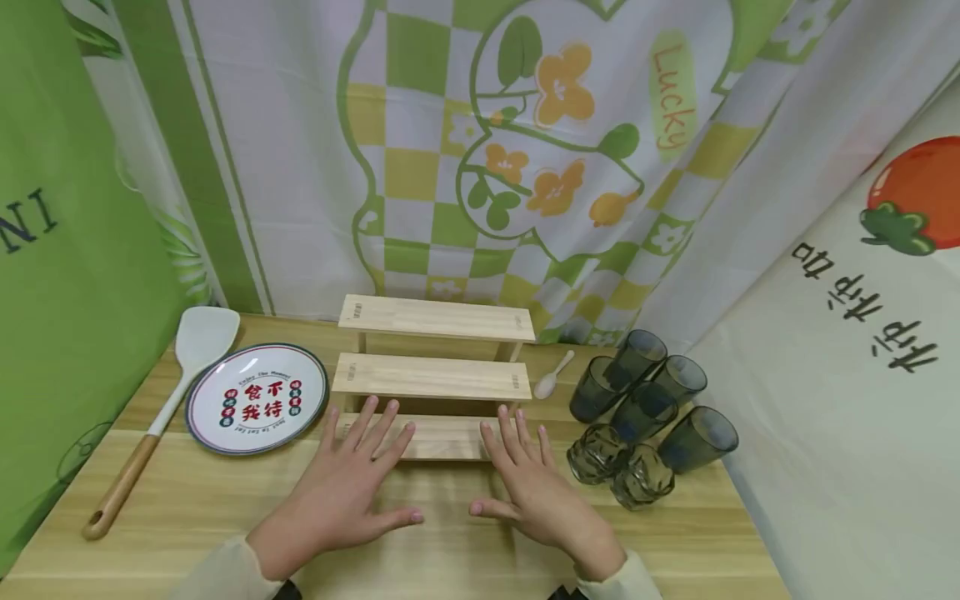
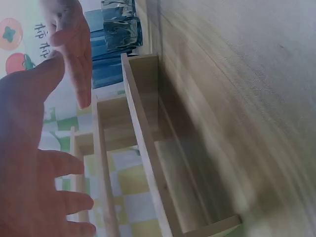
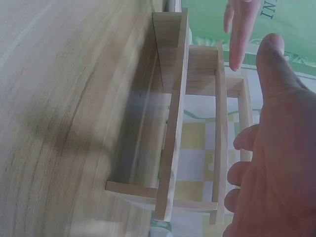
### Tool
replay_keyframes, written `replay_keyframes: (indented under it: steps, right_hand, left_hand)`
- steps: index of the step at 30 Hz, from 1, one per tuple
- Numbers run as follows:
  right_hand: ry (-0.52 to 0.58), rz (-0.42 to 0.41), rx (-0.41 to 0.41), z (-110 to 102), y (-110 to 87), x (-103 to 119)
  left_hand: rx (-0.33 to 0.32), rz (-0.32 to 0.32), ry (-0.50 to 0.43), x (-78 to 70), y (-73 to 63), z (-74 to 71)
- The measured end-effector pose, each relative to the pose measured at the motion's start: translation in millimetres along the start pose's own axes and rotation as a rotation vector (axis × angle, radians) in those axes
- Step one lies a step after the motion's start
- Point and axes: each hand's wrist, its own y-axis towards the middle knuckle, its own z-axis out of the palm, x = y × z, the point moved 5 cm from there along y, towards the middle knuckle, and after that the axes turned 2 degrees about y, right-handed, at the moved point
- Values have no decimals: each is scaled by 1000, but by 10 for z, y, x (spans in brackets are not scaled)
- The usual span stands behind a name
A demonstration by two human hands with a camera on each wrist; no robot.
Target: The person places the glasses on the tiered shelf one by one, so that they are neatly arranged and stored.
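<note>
A three-step wooden shelf (image 1: 431,377) stands at the back middle of the table. My left hand (image 1: 341,492) hovers palm down near its left front, fingers spread toward the lowest step. Mirroring it at the right front is my right hand (image 1: 536,492), its fingers also spread and its thumb pointing inward. Both hands hold nothing, and the fingertips overlap the lowest step in the head view. From the left wrist, the shelf's boards (image 2: 148,153) show from the side, with open space beneath. In the right wrist view the front board (image 3: 174,123) lies beyond the thumb.
Left of the shelf lie a round plate (image 1: 257,400) with red lettering and a white spatula (image 1: 167,408) with a wooden handle. A small white spoon (image 1: 553,375) lies right of it, near several dark drinking glasses (image 1: 697,439). Printed curtains (image 1: 300,167) surround the table (image 1: 435,575).
</note>
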Motion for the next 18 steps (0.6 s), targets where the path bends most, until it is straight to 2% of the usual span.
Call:
replay_keyframes:
  steps: [2, 5, 8, 10, 13, 15, 18]
  right_hand:
    - [-1, -2, -4, 0, -7, -8]
    - [21, -15, -37, -23, -36, -23]
    - [99, -31, -142, -64, -98, -72]
    - [169, -46, -255, -98, -163, -129]
    - [280, -44, -462, -126, -308, -270]
    - [339, -16, -595, -142, -436, -394]
    - [469, 52, -793, -195, -664, -625]
  left_hand:
    - [-49, -22, -54, 44, -3, 6]
    - [-201, -59, -152, 164, -27, -9]
    - [-374, -111, -239, 340, -83, -21]
    - [-443, -174, -296, 462, -142, -3]
    - [-455, -296, -393, 613, -234, 60]
    - [-421, -360, -453, 676, -274, 116]
    - [-352, -417, -533, 733, -285, 204]
